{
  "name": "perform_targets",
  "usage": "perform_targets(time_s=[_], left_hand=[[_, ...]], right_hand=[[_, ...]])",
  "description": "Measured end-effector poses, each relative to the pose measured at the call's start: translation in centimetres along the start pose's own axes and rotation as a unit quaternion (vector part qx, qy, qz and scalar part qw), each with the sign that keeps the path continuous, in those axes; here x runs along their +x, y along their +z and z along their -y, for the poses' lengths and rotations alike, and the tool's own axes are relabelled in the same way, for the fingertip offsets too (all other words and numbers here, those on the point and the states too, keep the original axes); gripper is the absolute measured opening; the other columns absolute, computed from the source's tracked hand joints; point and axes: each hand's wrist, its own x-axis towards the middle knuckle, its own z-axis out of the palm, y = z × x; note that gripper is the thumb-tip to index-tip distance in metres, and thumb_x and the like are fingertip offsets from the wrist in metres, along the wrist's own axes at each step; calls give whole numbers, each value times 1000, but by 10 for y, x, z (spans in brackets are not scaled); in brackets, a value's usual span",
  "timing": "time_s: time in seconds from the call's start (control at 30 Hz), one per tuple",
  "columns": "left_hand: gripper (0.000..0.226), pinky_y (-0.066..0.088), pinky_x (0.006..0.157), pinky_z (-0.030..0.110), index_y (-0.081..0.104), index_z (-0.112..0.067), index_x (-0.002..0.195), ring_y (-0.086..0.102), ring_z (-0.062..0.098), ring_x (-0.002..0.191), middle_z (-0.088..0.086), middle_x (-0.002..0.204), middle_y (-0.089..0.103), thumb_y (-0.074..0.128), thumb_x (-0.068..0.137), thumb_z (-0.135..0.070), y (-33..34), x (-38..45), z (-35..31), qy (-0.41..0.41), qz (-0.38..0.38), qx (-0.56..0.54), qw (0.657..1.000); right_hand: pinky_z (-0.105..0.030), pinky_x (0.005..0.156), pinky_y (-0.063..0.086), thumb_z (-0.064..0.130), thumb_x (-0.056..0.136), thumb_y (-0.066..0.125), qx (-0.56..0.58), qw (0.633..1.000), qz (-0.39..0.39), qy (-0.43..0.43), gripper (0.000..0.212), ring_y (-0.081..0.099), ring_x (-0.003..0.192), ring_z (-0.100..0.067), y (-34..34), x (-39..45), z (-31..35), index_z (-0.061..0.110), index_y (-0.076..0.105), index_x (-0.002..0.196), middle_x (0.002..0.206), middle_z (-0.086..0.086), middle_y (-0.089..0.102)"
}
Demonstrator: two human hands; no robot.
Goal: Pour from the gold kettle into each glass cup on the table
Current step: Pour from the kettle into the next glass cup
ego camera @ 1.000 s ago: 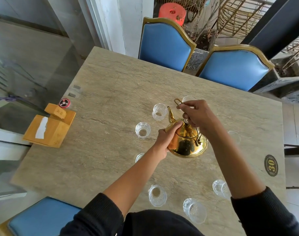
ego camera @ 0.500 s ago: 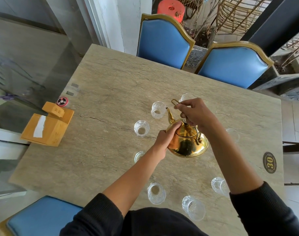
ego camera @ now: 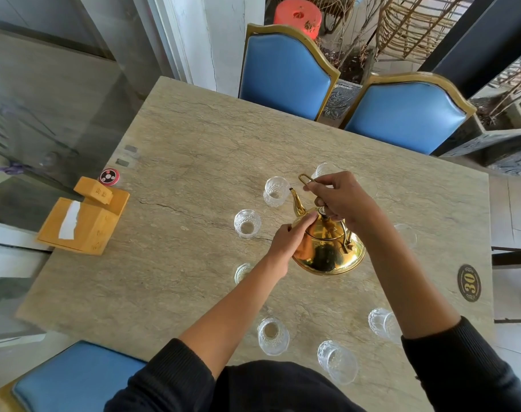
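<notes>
A gold kettle [ego camera: 327,251] is held above the stone table [ego camera: 194,179], tilted with its spout over a glass cup [ego camera: 275,191]. My right hand [ego camera: 341,197] grips the kettle's wire handle from above. My left hand [ego camera: 289,237] presses on the kettle's body near the lid. Several more glass cups ring the kettle: one to its left [ego camera: 246,223], one behind my right hand [ego camera: 323,169], one half hidden under my left forearm [ego camera: 242,272], one at the right [ego camera: 406,234], and three at the near edge [ego camera: 272,336] [ego camera: 338,361] [ego camera: 382,324].
A wooden tissue box [ego camera: 81,223] and a small round call button [ego camera: 108,176] sit at the table's left edge. A round "30" plaque [ego camera: 469,282] is at the right. Two blue chairs [ego camera: 286,72] [ego camera: 408,114] stand across the table, and another blue seat [ego camera: 72,382] is beside me.
The kettle's spout has come closer to the far-left glass cup and the kettle has tipped a little more. Both hands keep their hold.
</notes>
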Motion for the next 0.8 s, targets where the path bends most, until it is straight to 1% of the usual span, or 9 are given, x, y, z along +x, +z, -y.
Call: perform_targets(time_s=[0.1,0.23,0.33,0.4,0.5,0.57,0.7,0.73,0.8], left_hand=[[64,43,66,28,57,-22,68,55,12,58,-8,57,55,75,79,-83,-1,-1,2,9,-2,5,1000],[78,46,70,28,65,-18,98,63,13,74,-7,76,65,72,73,-92,1,-1,6,39,-12,12,999],[91,50,77,29,71,-16,113,70,14,88,-5,90,72,71,69,-96,2,-1,8,50,-21,17,998],[88,49,77,29,70,-17,110,68,14,87,-6,89,70,71,70,-96,2,-1,7,49,-20,20,998],[79,48,77,30,64,-22,98,64,13,77,-9,76,65,70,71,-95,2,0,5,50,-15,26,998],[79,48,78,31,64,-22,97,63,12,75,-10,74,65,71,71,-96,3,0,5,51,-13,27,998],[101,52,84,31,73,-16,114,74,17,98,-1,100,78,70,62,-102,4,-1,7,52,-18,27,998],[103,54,86,32,74,-16,117,75,18,104,1,107,80,69,61,-103,4,-2,6,52,-19,28,998],[101,57,90,34,74,-18,119,76,19,109,3,113,81,68,64,-102,4,-4,4,54,-18,28,998]], right_hand=[[-22,40,28,19,101,61,-6,1000,0,-1,23,36,41,-10,1,-1,0,4,73,111,64,-7,54],[-22,40,28,20,101,61,-2,1000,1,0,23,36,40,-10,2,-3,0,3,73,111,65,-8,54],[-22,39,27,20,101,61,-3,1000,0,-1,23,35,41,-11,3,-3,1,3,73,112,66,-8,53],[-21,39,27,20,101,61,-5,1000,-1,-1,23,35,40,-10,2,-3,1,3,73,112,66,-8,54],[-21,39,28,20,101,61,-9,1000,-1,-3,24,36,39,-9,2,-3,2,3,72,114,66,-8,54],[-21,39,28,20,101,60,-11,1000,1,-3,24,36,39,-9,2,-3,2,2,72,114,66,-8,53],[-21,39,27,19,101,60,-15,1000,2,-3,25,36,41,-10,1,-4,3,2,71,114,67,-8,53],[-21,39,28,19,101,59,-16,1000,2,-2,25,36,41,-10,1,-5,3,2,71,114,66,-8,53],[-21,39,28,20,101,60,-19,1000,2,-2,25,36,41,-10,1,-6,4,2,71,114,66,-7,54]])
